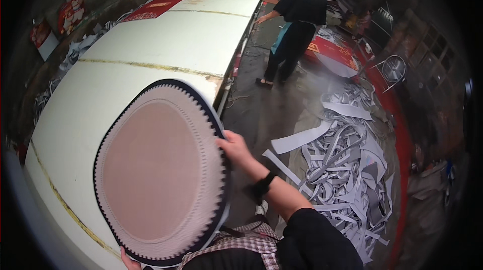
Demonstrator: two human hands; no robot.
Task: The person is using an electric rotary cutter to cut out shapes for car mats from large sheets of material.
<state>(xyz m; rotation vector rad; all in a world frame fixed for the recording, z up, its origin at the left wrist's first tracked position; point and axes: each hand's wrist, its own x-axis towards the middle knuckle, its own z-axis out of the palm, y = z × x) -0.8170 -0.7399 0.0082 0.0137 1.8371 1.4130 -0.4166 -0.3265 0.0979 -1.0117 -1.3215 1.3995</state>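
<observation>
Fingers of the right hand (236,146) curl over the right edge of a large oval mat (158,172), so this hand is closed on its rim; a dark band sits on the wrist just behind it. The left hand (130,261) shows only as a few fingertips at the lower edge of the mat, close to the bottom of the picture. It touches the rim there, but I cannot tell how firmly it grips.

The mat is held up between both hands, tilted toward the person, in front of the chest and above the near end of the long white worktop (75,119). To my judgement the step in hand is carrying or turning the mat over the worktop. Laying it flat would call for both hands lowering together, so the wide piece does not fold or slip.

The mat itself is oval, with a plain pinkish-beige middle, a paler ring around it, then a row of small tooth-like marks and a dark border at the very edge. It looks flat and rather stiff, with no visible crease.

Farther out, the worktop runs away with yellowish seam lines across it. On the floor to the right lies a heap of grey-white cut strips (342,164). Another person (297,28) in dark clothes stands beside the far part of the worktop.
</observation>
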